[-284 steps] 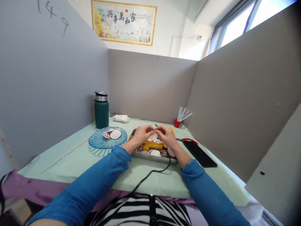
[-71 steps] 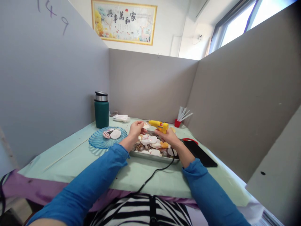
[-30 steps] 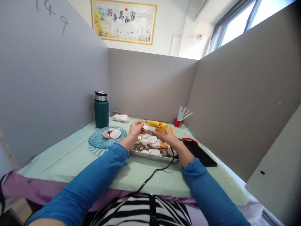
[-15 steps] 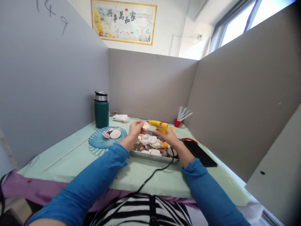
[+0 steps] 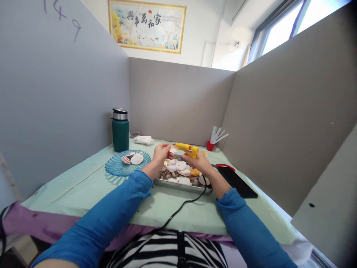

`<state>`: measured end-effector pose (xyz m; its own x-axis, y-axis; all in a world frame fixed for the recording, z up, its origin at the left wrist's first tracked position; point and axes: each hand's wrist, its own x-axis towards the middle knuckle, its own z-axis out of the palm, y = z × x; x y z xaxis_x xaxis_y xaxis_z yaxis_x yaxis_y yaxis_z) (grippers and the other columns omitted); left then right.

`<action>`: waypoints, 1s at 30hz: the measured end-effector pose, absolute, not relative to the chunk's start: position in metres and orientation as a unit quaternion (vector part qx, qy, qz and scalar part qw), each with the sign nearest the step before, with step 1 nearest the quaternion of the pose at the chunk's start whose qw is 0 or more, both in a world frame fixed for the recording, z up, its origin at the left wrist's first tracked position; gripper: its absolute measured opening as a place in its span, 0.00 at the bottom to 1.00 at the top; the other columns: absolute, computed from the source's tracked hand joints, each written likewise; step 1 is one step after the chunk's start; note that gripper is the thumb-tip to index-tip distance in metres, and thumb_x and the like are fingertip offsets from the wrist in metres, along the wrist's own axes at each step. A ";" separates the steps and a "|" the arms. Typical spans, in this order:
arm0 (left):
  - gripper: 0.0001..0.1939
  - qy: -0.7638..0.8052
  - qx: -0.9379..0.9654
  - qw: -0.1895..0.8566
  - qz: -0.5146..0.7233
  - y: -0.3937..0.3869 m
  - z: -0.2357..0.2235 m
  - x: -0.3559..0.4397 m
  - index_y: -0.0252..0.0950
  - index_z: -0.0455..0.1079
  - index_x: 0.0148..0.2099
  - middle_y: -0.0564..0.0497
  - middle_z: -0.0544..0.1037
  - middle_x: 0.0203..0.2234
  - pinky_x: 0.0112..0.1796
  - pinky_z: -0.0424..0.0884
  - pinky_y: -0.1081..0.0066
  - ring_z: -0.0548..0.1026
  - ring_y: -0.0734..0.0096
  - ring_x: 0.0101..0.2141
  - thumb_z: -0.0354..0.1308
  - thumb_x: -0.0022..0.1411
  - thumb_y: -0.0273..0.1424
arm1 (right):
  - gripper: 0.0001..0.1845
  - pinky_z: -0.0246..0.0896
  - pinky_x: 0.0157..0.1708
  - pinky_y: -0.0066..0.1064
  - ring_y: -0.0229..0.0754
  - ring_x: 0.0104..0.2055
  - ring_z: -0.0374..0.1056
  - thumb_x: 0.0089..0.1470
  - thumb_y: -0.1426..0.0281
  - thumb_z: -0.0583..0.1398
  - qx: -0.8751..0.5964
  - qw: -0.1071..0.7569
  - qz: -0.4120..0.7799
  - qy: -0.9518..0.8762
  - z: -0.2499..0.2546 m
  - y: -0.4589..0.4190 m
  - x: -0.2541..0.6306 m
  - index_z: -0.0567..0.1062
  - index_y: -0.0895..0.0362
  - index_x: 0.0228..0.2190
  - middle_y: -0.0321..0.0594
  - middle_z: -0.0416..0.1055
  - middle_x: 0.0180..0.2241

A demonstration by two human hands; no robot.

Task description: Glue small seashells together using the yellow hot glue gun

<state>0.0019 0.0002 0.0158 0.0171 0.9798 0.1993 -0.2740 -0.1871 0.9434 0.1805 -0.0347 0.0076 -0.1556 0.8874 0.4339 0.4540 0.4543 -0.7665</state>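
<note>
My left hand (image 5: 161,155) pinches a pale seashell (image 5: 173,149) above the far left part of a metal tray (image 5: 182,187). In my right hand (image 5: 198,162) is a yellow hot glue gun (image 5: 187,148), its nozzle pointing left at the shell. The nozzle tip is at the shell's upper edge; whether they touch I cannot tell. Under both hands the tray holds many white, brown and orange seashells (image 5: 184,172). From the glue gun a black cord (image 5: 181,203) runs over the tray's edge toward my body.
On the left stand a blue glass plate (image 5: 111,166) with several shells and a green bottle (image 5: 120,134). A white packet (image 5: 143,140) lies behind. To the right are a black phone-like slab (image 5: 237,181), red-handled scissors (image 5: 226,166) and a red cup (image 5: 210,146) of glue sticks. Grey partitions enclose the table.
Earlier both hands were together over the tray with the glue gun lying on the shells. Since then my right hand has taken up the gun. In the last seconds the hands barely move.
</note>
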 end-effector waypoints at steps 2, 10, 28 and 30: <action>0.07 0.363 0.489 0.524 0.595 0.000 0.016 0.002 0.29 0.64 0.41 0.54 0.69 0.13 0.18 0.64 0.78 0.68 0.76 0.14 0.52 0.61 0.27 | 0.21 0.54 0.20 0.27 0.36 0.21 0.59 0.47 0.52 0.61 -0.461 0.456 0.238 -0.723 0.006 -0.034 0.180 0.73 0.59 0.28 0.34 0.62 0.16; 0.08 0.361 0.481 0.521 0.605 0.000 0.015 0.002 0.29 0.65 0.40 0.55 0.69 0.14 0.18 0.65 0.78 0.69 0.77 0.15 0.56 0.59 0.29 | 0.20 0.55 0.20 0.27 0.37 0.21 0.60 0.47 0.52 0.61 -0.461 0.461 0.232 -0.722 0.004 -0.031 0.182 0.73 0.58 0.28 0.34 0.62 0.16; 0.07 0.364 0.478 0.517 0.610 0.001 0.015 0.003 0.29 0.65 0.40 0.55 0.69 0.15 0.19 0.65 0.77 0.69 0.76 0.15 0.55 0.59 0.27 | 0.21 0.57 0.22 0.29 0.40 0.25 0.64 0.47 0.51 0.61 -0.469 0.458 0.212 -0.725 0.005 -0.030 0.183 0.73 0.58 0.27 0.37 0.64 0.19; 0.06 0.363 0.478 0.517 0.610 0.001 0.015 0.003 0.29 0.64 0.40 0.55 0.69 0.15 0.19 0.65 0.77 0.69 0.76 0.15 0.54 0.60 0.26 | 0.21 0.56 0.21 0.28 0.39 0.24 0.62 0.47 0.51 0.61 -0.466 0.460 0.216 -0.724 0.003 -0.029 0.183 0.73 0.58 0.27 0.36 0.63 0.18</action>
<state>0.0026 0.0007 0.0154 -0.0083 0.9782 0.2076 -0.2851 -0.2013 0.9371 0.1834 -0.0285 0.0033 -0.1426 0.8739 0.4647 0.4764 0.4721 -0.7417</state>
